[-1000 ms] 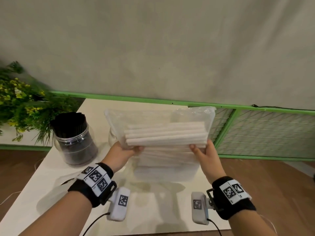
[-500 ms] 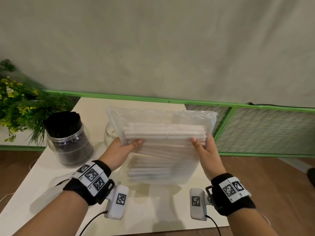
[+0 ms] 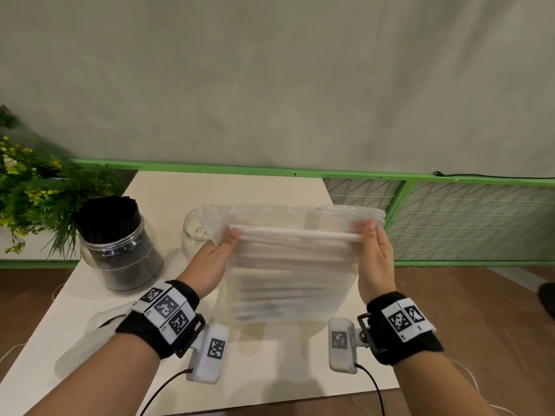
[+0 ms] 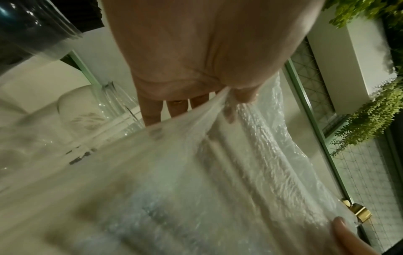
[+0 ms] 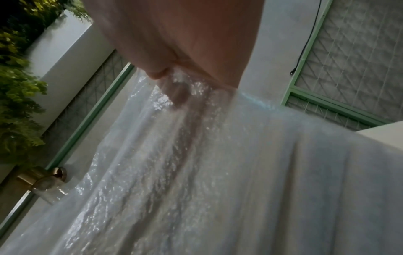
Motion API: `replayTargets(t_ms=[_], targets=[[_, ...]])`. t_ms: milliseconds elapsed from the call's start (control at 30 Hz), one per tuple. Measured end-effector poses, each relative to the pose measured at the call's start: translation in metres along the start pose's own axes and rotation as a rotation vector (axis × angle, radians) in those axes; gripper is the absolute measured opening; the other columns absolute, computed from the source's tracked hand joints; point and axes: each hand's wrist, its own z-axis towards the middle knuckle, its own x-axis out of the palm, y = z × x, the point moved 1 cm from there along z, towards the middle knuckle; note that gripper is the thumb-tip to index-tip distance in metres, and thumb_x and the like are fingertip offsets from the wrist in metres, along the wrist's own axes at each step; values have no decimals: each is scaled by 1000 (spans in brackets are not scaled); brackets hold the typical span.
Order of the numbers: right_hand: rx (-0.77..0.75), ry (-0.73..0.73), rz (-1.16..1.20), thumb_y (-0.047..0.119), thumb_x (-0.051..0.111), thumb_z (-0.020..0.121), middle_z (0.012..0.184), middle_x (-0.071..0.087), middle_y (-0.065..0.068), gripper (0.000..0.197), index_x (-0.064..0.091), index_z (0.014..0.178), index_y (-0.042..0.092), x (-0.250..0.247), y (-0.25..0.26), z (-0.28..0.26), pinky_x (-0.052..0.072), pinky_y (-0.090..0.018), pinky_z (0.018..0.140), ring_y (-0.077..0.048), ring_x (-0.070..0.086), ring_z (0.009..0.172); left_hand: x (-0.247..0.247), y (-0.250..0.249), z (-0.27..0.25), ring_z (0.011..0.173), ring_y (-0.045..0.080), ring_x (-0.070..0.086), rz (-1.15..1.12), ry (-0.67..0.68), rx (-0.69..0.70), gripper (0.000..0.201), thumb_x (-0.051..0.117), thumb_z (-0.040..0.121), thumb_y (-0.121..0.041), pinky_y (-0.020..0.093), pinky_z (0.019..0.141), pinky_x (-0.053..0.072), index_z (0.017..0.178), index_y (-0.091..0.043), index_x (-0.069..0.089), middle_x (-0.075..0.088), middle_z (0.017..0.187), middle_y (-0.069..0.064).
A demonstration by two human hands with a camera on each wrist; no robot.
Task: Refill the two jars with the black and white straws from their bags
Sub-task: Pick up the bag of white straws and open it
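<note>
A clear plastic bag (image 3: 288,277) full of white straws (image 3: 295,234) hangs above the white table (image 3: 264,187), held at both upper sides. My left hand (image 3: 223,247) pinches its left side, thumb on the near face; the left wrist view shows my left hand (image 4: 220,96) with thumb and fingers on opposite faces of the bag (image 4: 196,172). My right hand (image 3: 374,244) pinches the right side, also seen gripping the film as right hand (image 5: 172,86) on the bag (image 5: 218,172). Behind the bag's left corner stands a clear jar (image 3: 193,232), nearly empty. A jar packed with black straws (image 3: 115,238) stands at left.
A leafy plant (image 3: 27,193) sits left of the table. A green-framed wire panel (image 3: 450,217) runs behind and to the right. The table's right edge drops to a brown floor. Thin cables trail from my wrist cameras over the front edge.
Both hands have shifted up the bag's sides, and the bag has dropped lower and nearer, hanging more upright. The straws inside have slid and blurred with the motion.
</note>
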Motion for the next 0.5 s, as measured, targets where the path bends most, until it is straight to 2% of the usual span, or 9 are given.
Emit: replayTargets(t_ms=[67, 167, 200, 300, 400, 500], targets=[[-14, 5, -7, 29, 37, 103, 95, 65, 3, 30, 64, 96, 20, -1, 2, 2, 47, -31, 86, -7, 61, 87, -3, 0, -1, 116, 3, 50, -22, 9, 31, 47, 31, 95, -51, 27, 107, 31, 131, -27, 50, 57, 117, -16], [-27, 5, -11, 28, 37, 103, 98, 66, 5, 30, 65, 99, 20, -2, 3, 3, 48, -26, 85, -2, 62, 85, -4, -1, -2, 109, -3, 54, -64, 32, 79, 43, 28, 97, -47, 25, 102, 39, 134, -34, 47, 61, 119, -15], [-30, 4, -10, 27, 37, 104, 98, 66, 6, 30, 65, 99, 20, -2, 4, 4, 49, -24, 84, 0, 62, 85, -5, 0, -2, 107, -4, 56, -72, 36, 103, 41, 27, 99, -46, 25, 100, 41, 135, -37, 45, 62, 119, -14], [-49, 1, 2, 27, 38, 103, 95, 65, 8, 29, 66, 100, 22, -3, 12, 4, 49, -18, 81, 2, 62, 83, -9, 0, 0, 107, 1, 61, -143, 13, 148, 37, 28, 100, -42, 34, 102, 42, 130, -39, 49, 65, 117, -12], [-47, 6, -38, 31, 41, 102, 100, 67, 4, 28, 68, 101, 25, -6, 10, 9, 48, -30, 89, -6, 60, 92, -14, 2, 2, 107, 2, 62, -143, -11, 147, 36, 33, 97, -45, 38, 103, 43, 117, -36, 61, 68, 114, -12], [-28, 46, -147, 37, 46, 100, 104, 68, -9, 28, 71, 101, 25, -8, 3, 12, 46, -49, 95, -14, 59, 94, -16, 5, 4, 103, 9, 64, -110, -41, 132, 34, 35, 99, -39, 44, 101, 45, 104, -32, 67, 70, 108, -9]])
